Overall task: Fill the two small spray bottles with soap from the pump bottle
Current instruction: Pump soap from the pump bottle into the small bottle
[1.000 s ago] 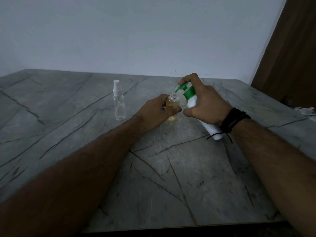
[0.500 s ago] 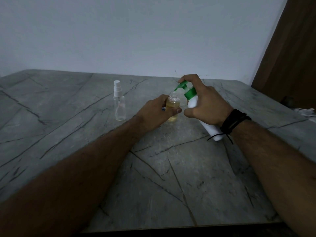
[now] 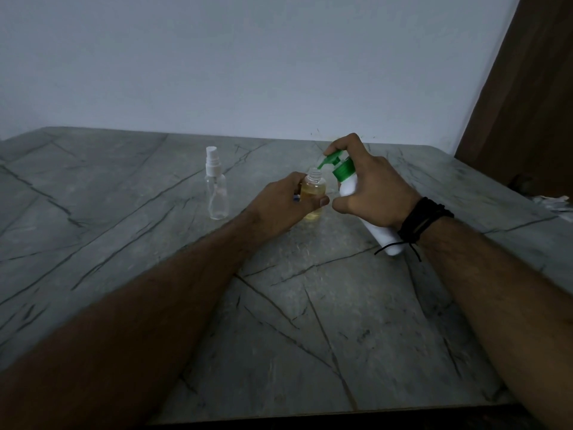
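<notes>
Head view, grey veined stone table, pale wall, brown door

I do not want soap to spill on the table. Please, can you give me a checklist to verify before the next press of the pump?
1. Open bottle uncapped, neck free: ok.
2. Green nozzle tip right over the neck: ok.
3. Left hand steadies the open bottle on the table: ok.
4. Right hand grips the pump bottle, finger on the pump head: ok.
5. Room left in the open bottle: ok, the yellow soap is below the neck, though close to the shoulder.
6. Second bottle ready to fill: not ok, its white sprayer is on and it looks empty.
</notes>
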Tool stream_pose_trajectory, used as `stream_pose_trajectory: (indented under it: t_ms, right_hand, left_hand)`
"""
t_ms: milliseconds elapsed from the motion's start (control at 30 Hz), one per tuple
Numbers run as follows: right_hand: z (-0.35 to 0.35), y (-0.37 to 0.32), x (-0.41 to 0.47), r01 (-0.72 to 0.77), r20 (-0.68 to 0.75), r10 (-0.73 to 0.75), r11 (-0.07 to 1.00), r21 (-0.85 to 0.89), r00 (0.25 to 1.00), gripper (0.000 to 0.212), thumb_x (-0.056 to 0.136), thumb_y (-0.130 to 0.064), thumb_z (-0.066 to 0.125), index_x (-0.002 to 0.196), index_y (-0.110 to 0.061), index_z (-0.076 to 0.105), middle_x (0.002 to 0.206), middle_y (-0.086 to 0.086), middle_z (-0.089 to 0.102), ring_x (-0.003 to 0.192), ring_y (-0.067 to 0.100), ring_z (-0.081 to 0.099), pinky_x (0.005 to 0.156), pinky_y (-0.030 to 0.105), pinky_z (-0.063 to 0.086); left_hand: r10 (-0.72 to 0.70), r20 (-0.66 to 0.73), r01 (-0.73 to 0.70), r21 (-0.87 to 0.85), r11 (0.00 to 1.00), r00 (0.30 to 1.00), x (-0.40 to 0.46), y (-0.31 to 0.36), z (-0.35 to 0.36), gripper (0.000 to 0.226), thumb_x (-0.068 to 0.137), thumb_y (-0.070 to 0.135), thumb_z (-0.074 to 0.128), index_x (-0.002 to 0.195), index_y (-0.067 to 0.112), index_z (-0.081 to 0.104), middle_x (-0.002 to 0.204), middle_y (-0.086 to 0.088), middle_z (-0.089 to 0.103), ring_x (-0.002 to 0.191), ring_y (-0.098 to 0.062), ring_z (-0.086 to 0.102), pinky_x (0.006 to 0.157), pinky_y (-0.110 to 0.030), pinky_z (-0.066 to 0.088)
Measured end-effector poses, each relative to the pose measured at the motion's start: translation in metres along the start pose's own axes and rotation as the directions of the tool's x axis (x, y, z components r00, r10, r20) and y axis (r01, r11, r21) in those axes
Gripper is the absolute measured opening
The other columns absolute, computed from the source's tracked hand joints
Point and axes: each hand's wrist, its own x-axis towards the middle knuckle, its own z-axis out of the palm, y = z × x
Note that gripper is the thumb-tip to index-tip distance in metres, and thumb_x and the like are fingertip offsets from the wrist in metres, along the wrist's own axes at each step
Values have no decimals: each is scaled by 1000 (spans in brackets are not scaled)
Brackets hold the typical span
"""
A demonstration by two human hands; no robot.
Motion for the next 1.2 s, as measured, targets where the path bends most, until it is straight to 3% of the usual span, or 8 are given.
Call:
stream_pose_trajectory:
  t_ms: [233,400,533,667,867,1033,1200]
  right_hand:
    - [-1,0,-1,5,-14,-4,1000,18,1000,73,66,-11,75,127,-32,42,88,-4,65,66,10,61,57,21,47]
    - [0,1,0,-5,-12,5,1000,29,1000,67,66,-11,76,122,-29,42,88,-12,62,66,-1,59,55,11,40]
    - [0,0,-1,4,-10,-4,1000,15,1000,73,67,-12,76,128,-32,42,94,-3,66,69,10,63,60,24,49]
    - [-1,0,0,-6,-3,6,1000,30,1000,68,66,-10,76,121,-32,42,89,-8,64,67,3,60,55,12,43]
    - [-1,-1,-2,-2,-15,2,999,32,1000,72,67,-8,76,127,-31,44,88,-3,65,66,9,60,58,21,47]
    - [-2,0,-1,-2,-9,2,1000,31,1000,67,67,-8,76,121,-29,43,85,-10,62,63,0,58,54,11,41]
    - [-1,-2,-1,5,-18,-5,1000,16,1000,73,67,-9,76,128,-31,42,91,-1,66,68,13,62,60,27,49]
  left_hand:
    - [-16,0,16,0,1000,1000,0,-2,0,57,84,58,61,128,24,52,115,7,63,93,-3,55,66,-8,34]
    - [-16,-5,16,-14,1000,1000,0,-2,0,57,84,58,62,128,24,52,114,8,62,93,-4,55,66,-10,35]
    - [-14,-9,14,-19,1000,1000,0,-1,0,56,84,58,62,128,24,52,113,11,61,92,-2,54,65,-6,33]
    - [-14,-6,14,-23,1000,1000,0,-2,1,59,84,58,61,130,24,51,119,7,62,95,-3,54,67,-8,34]
    - [-16,-10,16,-22,1000,1000,1,-3,0,56,84,59,61,128,25,52,115,8,63,96,-5,56,68,-9,36]
    - [-13,-13,13,-13,1000,1000,1,-2,1,57,84,58,62,129,25,52,116,8,62,95,-3,55,67,-7,34]
    - [-21,-16,20,-24,999,1000,0,-3,0,56,83,58,63,127,25,53,113,8,64,95,-4,57,66,-10,37]
